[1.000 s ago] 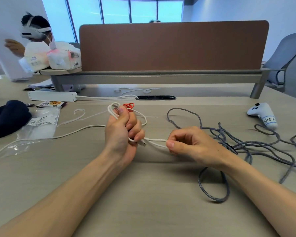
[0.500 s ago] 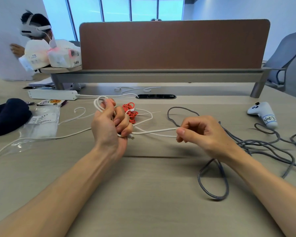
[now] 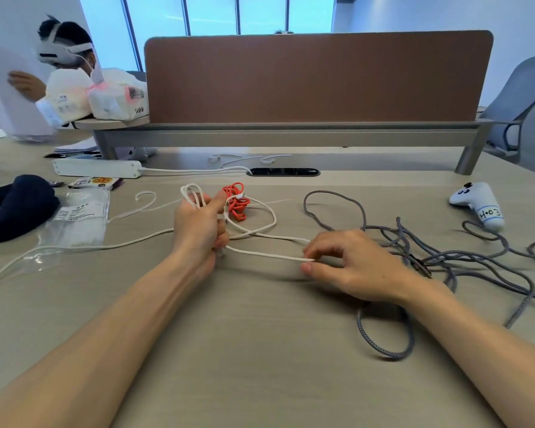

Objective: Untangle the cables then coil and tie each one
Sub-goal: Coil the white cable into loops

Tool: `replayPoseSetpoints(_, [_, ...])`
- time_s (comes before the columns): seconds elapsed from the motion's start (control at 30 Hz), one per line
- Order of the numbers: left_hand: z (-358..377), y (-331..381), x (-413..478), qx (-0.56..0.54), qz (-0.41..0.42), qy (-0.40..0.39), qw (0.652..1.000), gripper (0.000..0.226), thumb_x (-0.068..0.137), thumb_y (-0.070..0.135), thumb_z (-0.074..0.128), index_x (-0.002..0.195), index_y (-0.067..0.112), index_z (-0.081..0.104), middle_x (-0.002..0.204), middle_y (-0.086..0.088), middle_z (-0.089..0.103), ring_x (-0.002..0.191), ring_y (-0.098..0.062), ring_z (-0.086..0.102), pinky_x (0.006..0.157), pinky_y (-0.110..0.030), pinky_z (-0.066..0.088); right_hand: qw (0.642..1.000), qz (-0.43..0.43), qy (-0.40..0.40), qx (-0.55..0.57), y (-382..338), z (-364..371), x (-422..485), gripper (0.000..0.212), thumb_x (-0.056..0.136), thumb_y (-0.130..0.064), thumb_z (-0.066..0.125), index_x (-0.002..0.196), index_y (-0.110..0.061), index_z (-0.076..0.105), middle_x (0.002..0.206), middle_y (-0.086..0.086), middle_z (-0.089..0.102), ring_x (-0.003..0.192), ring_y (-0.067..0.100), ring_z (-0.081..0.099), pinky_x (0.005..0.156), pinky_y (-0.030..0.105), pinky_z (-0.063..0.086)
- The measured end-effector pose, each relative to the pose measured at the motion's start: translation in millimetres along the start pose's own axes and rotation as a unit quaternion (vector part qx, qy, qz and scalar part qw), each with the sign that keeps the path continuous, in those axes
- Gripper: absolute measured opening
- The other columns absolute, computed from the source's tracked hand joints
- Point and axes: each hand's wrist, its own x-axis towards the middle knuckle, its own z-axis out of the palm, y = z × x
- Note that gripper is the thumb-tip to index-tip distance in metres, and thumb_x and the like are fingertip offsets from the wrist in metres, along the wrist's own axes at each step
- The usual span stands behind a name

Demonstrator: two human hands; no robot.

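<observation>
Both bare forearms stretched forward over the desk. Left hand [image 3: 200, 225] upright, fist closed, thumb on top (knuckles facing right). Right hand [image 3: 357, 267] lower, palm down, thumb and forefinger pinched together, pointing left.

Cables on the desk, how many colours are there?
3: white cable stretched between both hands, orange cable bunched behind the left hand, grey cable tangled at right.
</observation>
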Motion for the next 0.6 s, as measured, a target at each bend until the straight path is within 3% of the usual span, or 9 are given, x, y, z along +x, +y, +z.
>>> replayPoseSetpoints(0.1, [-8,-10,21,0.083,-0.018,0.041,0.996,0.036,0.091,0.004,0.056,0.071,0.021,0.032,0.06,-0.001,0.027,0.029,-0.007,0.02,0.034,-0.013,0.017,0.999,0.008,-0.032,-0.008,0,6,2,0.023,0.085,-0.041,0.061,0.098,-0.025,0.072,0.094,-0.013,0.07,0.087,0.005,0.062,0.083,0.035,0.049])
replayPoseSetpoints(0.27, [-9,-21,52,0.293,0.005,0.102,0.95,0.036,0.076,0.013,0.073,0.064,0.018,0.039,0.059,-0.006,0.043,0.045,-0.021,0.04,0.046,-0.026,0.029,0.997,-0.011,-0.058,-0.041,-4,11,4,0.028,0.089,-0.031,0.063,0.114,-0.022,0.068,0.106,-0.01,0.067,0.088,-0.007,0.051,0.078,0.002,0.033])
replayPoseSetpoints(0.37, [-4,-27,64,0.286,-0.005,0.11,0.952,0.028,0.065,0.014,0.082,0.076,0.006,0.058,0.069,-0.01,0.049,0.058,-0.021,0.046,0.054,-0.03,0.035,0.997,-0.007,-0.062,-0.046,-4,12,5,0.03,0.089,-0.03,0.063,0.117,-0.021,0.066,0.107,-0.01,0.066,0.087,-0.008,0.048,0.077,0.0,0.03])
replayPoseSetpoints(0.43, [-6,-29,69,0.28,-0.011,0.119,0.953,0.041,0.058,0.012,0.085,0.088,-0.005,0.062,0.074,-0.011,0.049,0.065,-0.02,0.047,0.06,-0.031,0.037,0.997,-0.013,-0.066,-0.043,-6,13,7,0.03,0.089,-0.03,0.062,0.117,-0.021,0.066,0.108,-0.009,0.066,0.088,-0.008,0.047,0.077,-0.001,0.029])
replayPoseSetpoints(0.5, [-3,-31,68,0.281,0.006,0.116,0.953,0.033,0.057,0.01,0.085,0.07,0.006,0.055,0.07,-0.009,0.046,0.061,-0.02,0.044,0.055,-0.031,0.035,0.997,-0.013,-0.066,-0.044,-4,12,6,0.028,0.09,-0.028,0.061,0.117,-0.02,0.067,0.108,-0.009,0.066,0.089,-0.009,0.046,0.077,-0.002,0.028])
replayPoseSetpoints(0.6, [0,-27,61,0.244,0.025,0.084,0.966,0.047,0.063,0.01,0.084,0.064,0.02,0.037,0.059,-0.001,0.037,0.05,-0.018,0.033,0.047,-0.025,0.028,0.997,-0.014,-0.062,-0.034,-2,11,5,0.022,0.091,-0.025,0.06,0.11,-0.019,0.069,0.104,-0.008,0.067,0.089,-0.006,0.048,0.076,0.0,0.03])
